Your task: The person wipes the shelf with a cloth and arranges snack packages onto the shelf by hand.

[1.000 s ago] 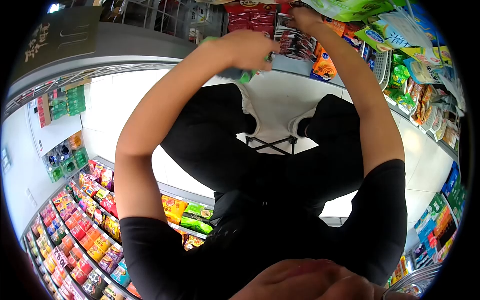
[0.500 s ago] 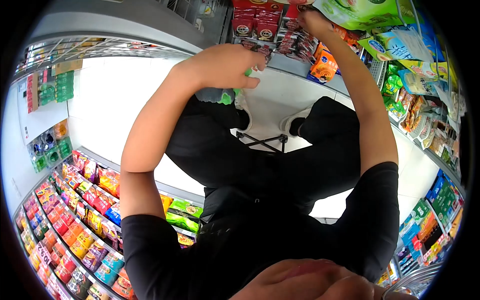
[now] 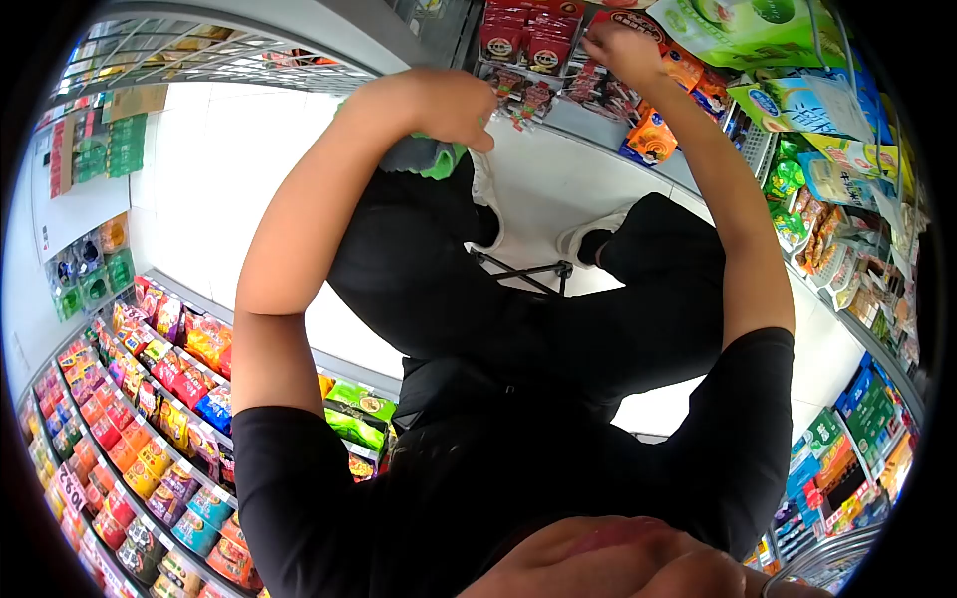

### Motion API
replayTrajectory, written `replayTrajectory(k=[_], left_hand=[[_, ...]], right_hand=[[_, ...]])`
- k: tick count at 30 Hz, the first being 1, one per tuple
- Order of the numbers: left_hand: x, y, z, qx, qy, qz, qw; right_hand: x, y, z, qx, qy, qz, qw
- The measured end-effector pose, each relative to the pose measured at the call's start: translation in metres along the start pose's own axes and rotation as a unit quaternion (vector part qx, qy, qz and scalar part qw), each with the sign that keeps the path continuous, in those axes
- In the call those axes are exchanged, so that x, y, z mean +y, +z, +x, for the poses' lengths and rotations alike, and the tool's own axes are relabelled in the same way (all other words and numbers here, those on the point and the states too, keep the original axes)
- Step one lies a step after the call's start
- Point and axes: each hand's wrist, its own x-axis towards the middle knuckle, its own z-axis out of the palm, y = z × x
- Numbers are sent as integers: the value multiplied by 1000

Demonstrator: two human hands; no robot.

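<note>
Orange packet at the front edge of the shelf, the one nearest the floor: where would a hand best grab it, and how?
I'd pinch the orange packet by its near edge, coming from the person's side. It lies at the shelf's front with its printed face showing, while other packets crowd behind it.

Bright, fairly even light filled the view, washing the pale floor (image 3: 239, 199) almost to plain white on the left, while the black clothing (image 3: 538, 419) sank into deep shade with little detail. The wide lens bowed the shelves (image 3: 159, 419) into curves and left black, rounded corners, and small print on the outer packets (image 3: 174, 374) was too soft to read.
</note>
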Motion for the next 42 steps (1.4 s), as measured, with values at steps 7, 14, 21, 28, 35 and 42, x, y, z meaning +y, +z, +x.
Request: replayTrajectory(k=[7, 14, 21, 28, 35, 42], left_hand=[[-32, 6, 4, 1, -11, -22, 1000], [-46, 9, -3, 12, -29, -26, 999], [-36, 3, -5, 15, -5, -128, 992], [-41, 4, 20, -20, 51, -314, 948], [-10, 17, 63, 49, 41, -514, 855], [36, 28, 100, 162, 58, -485, 858]], right_hand=[[-90, 39, -5, -23, -106, 49, 993], [-164, 74, -3, -36, -26, 58, 997], [-167, 71, -15, 57, -89, 111, 988], [-127, 0, -28, -205, 61, 455, 865], [-94, -109, -79, -208, 194, 631, 721], [-36, -114, -100, -175, 212, 599, 752]])
